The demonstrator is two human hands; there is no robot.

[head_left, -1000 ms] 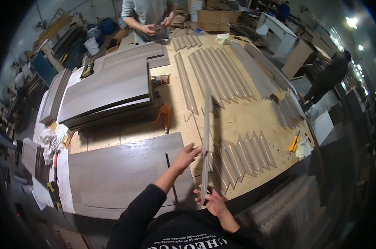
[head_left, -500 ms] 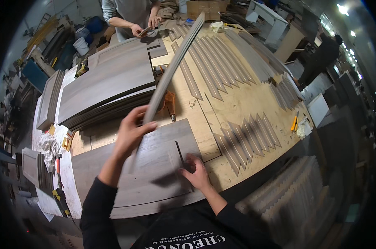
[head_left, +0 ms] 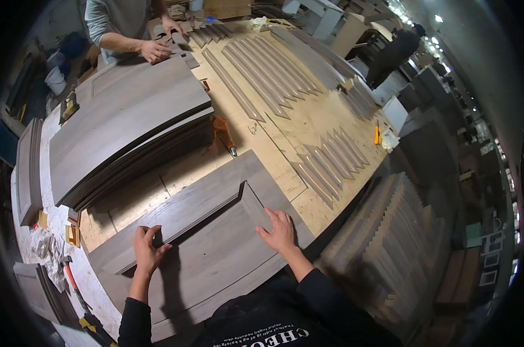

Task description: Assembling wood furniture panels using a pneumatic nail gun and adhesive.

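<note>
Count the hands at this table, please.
4: left hand at the long molding, right hand beside the short molding, and a co-worker's two hands at the table's far side.

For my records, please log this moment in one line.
left hand: holding long molding; right hand: at short molding; wood-grain panel: underneath

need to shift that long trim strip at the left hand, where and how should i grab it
Probably near the middle of the trim strip, from above, pinching across its narrow width: it is long and slim, and the left hand is nearer its left end, leaving the middle uncovered.
</note>
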